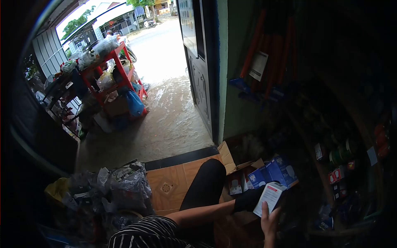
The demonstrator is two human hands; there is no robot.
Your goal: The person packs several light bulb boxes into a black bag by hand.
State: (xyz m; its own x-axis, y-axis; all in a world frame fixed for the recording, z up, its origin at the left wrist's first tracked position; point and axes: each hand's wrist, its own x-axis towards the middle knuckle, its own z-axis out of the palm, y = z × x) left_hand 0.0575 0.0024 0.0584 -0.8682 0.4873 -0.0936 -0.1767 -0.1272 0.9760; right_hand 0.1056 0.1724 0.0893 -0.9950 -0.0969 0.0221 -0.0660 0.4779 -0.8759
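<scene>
My right hand (271, 222) grips a small white carton (271, 198) with a red strip and fine print, the thumb lying along its near face. The carton is tilted. My left forearm (202, 215) reaches across from a striped sleeve (144, 231) toward the carton. Beyond the wrist is a dark shape, so my left hand and its fingers cannot be made out. Just past the carton, blue light bulb boxes (273, 172) stand in an open cardboard box (226, 157). A red-and-white box (235, 187) sits beside them.
Plastic-wrapped packets (128, 186) are piled at left. My bent knee (211, 169) rises over the tiled floor (165, 188). A red shelf rack (120, 70) with bags stands outside the doorway. Small goods (336, 175) hang or sit in shadow at right; orange-red lengths (269, 53) hang on the wall.
</scene>
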